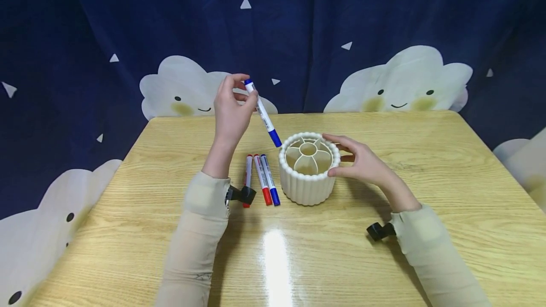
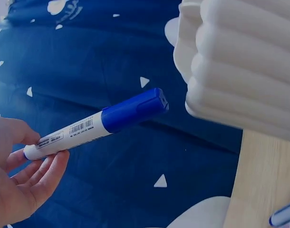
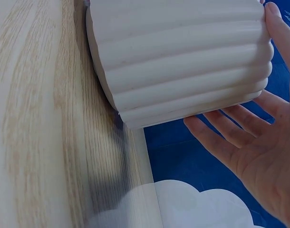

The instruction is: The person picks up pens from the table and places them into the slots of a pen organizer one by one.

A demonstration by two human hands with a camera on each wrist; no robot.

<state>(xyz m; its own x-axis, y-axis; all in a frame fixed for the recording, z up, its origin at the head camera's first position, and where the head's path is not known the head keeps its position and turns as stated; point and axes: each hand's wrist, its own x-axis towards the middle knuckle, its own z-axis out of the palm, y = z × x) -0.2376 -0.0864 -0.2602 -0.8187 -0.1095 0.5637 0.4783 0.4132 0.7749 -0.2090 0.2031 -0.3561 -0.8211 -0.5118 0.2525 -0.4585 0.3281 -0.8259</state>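
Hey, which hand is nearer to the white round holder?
Right: the right hand holds the white round holder by its right side. The left hand is clear of it, up to its left, pinching a blue-capped marker.

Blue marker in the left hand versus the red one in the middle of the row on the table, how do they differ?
The held marker is blue-capped, the middle marker red-capped. The left hand pinches the held marker aloft; the middle marker lies on the table. Both have white barrels.
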